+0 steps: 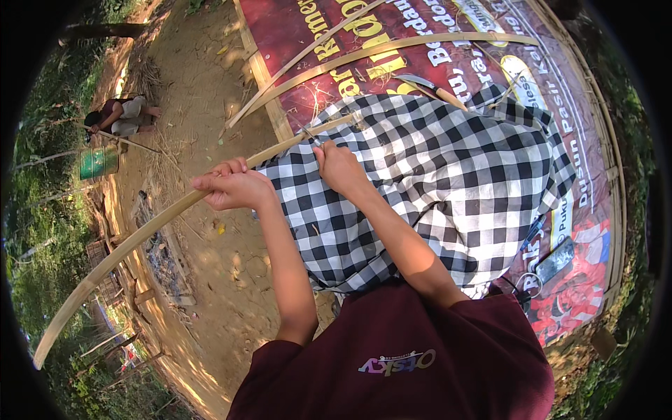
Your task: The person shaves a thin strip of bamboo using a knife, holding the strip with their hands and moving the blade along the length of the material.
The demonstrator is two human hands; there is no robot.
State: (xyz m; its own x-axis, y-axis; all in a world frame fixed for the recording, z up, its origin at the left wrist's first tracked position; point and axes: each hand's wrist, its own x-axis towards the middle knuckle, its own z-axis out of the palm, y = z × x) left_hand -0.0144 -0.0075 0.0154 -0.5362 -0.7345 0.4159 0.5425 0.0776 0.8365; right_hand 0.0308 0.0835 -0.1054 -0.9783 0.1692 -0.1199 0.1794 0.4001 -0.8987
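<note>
"What's that in the left grip (234,187)?"

"A long, pale, gently bowed strip of bamboo or wood (168,215). The fingers are wrapped round it, thumb pointing out to the left. One end hangs low over on the far left; the other reaches above the black-and-white checked cloth (483,175) spread over the lap."

"And the right grip (339,166)?"

"Curled tight round a small metal knife (314,139). The blade comes up to the strip near its upper end. From here I can't tell whether it's biting in."

"Anything else lying about?"

"A curved sickle with a wooden handle (449,97), just beyond the right hand, at the cloth's upper edge. Past it, a broad tan strip (350,60) and a thinner one (315,45) lie across the dark-red printed banner (280,17), with a phone (555,260) over on the right."

"Somebody's over there too."

"Yes, a person squatting (129,115) on the left, near a green container (99,162)."
</note>
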